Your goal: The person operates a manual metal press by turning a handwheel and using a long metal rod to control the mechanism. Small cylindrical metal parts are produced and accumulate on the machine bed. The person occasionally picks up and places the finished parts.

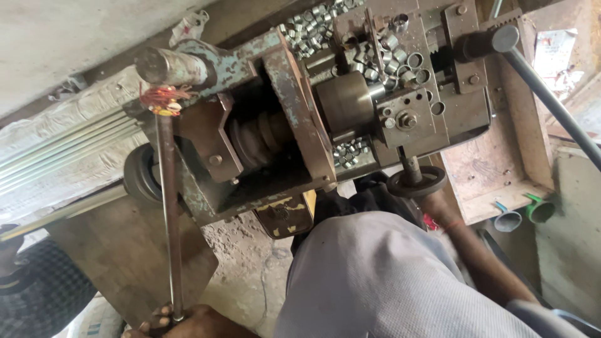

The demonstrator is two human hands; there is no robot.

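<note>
We count one worn metal machine (300, 119), one long lever rod (168, 213), one small handwheel (416, 183), two hands, left (181, 322) and right (432, 203), and dozens of loose metal rings (388, 59).

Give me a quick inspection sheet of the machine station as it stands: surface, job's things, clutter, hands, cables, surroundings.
Surface: worn metal machine with chipped blue paint, on a dusty concrete floor.
Job's things: long metal lever rod, upright; small black handwheel under the machine's right part.
Clutter: many small metal rings heaped on the machine top; red thread tied near the rod's top.
Hands: left hand grips the rod's lower end; right hand reaches up at the handwheel, mostly hidden.
Cables: nothing seen.
Surroundings: bundle of metal tubes at left; wooden tray at right with a green funnel beside it.
</note>
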